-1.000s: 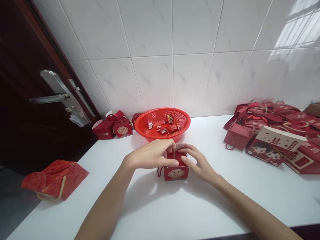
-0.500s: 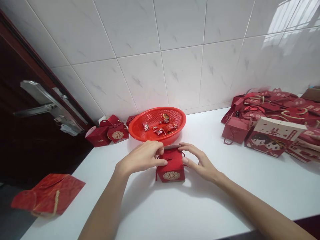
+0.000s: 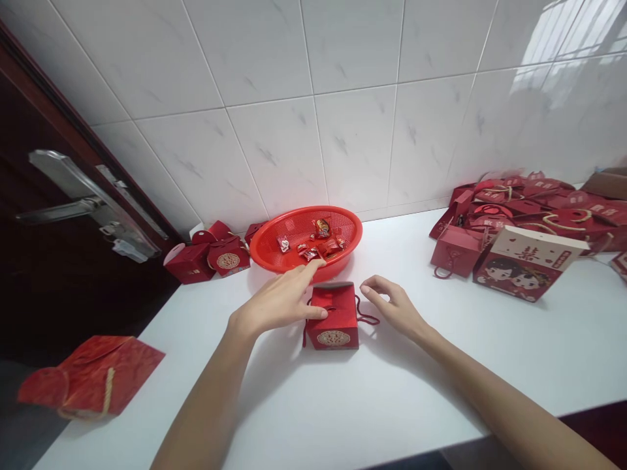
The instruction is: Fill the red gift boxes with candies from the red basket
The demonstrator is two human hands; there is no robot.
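Observation:
A small red gift box [image 3: 337, 336] with a round gold emblem stands on the white table in front of me. My left hand [image 3: 279, 297] is at its left side, thumb lying on the slotted top and fingers stretched out towards the back flap. The flap [image 3: 333, 285] stands raised at the rear. To the right of the box, my right hand [image 3: 394, 305] is apart from it, with fingers loosely curved and nothing in them. A dark red cord [image 3: 367, 318] loops out from the box's right side, near this hand.
Behind the box is a red plastic basket [image 3: 259, 245] holding several wrapped candies [image 3: 322, 228]. Red boxes [image 3: 229, 254] stand by the door [image 3: 29, 274]. An orange-red box [image 3: 112, 372] lies at the left edge. Piled red boxes [image 3: 539, 196] and a cartoon-couple box [image 3: 509, 277] are at the right.
My right hand has come off the box and moved right, freeing the cord. My left fingers have straightened while the thumb stays on top. The cartoon-couple box leans differently.

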